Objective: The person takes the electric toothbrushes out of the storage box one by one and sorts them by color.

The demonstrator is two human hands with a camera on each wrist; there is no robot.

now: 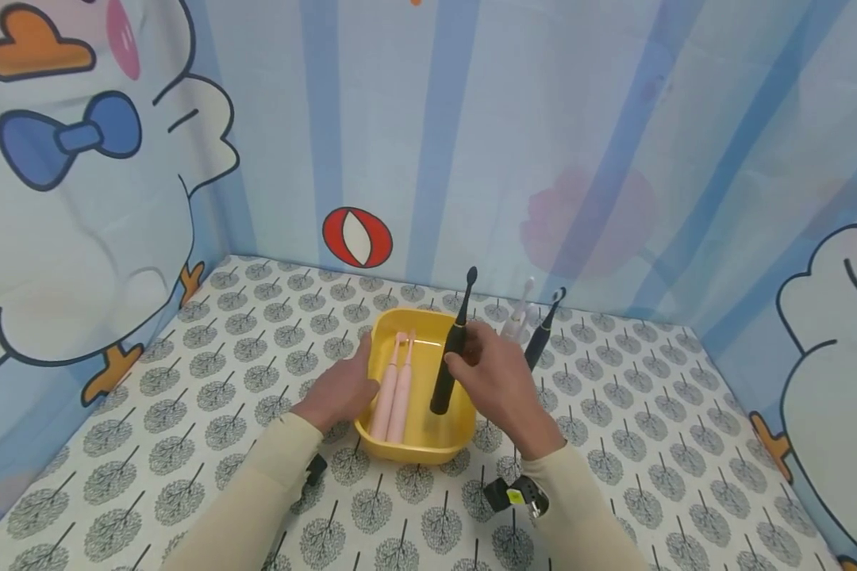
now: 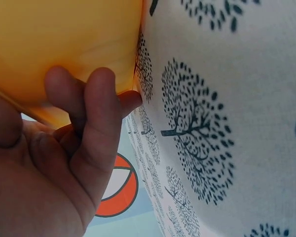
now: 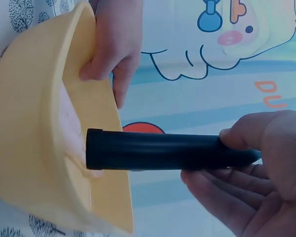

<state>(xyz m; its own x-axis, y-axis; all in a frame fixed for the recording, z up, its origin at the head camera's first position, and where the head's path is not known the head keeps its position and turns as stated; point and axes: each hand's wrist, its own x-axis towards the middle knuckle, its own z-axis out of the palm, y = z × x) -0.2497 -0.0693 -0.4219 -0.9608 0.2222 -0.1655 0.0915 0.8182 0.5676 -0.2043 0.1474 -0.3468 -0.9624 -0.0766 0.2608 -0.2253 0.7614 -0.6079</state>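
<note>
A yellow plastic basin (image 1: 417,454) stands on the cloth, with two pink electric toothbrushes (image 1: 393,400) lying side by side in its left half. My left hand (image 1: 339,390) grips the basin's left rim, thumb over the inside; in the left wrist view its fingers (image 2: 101,98) bend against the outer wall. Between thumb and fingers, my right hand (image 1: 496,373) pinches a black electric toothbrush (image 1: 451,357) by its handle. The brush is held above the basin's right half, head up and handle end down. In the right wrist view, that handle end (image 3: 96,149) points into the basin.
Beyond my right hand are another black electric toothbrush (image 1: 540,337) and white toothbrushes (image 1: 517,313), partly hidden by the hand. Tree-patterned cloth (image 1: 221,396) covers the table. A printed curtain (image 1: 386,119) hangs along the back and sides.
</note>
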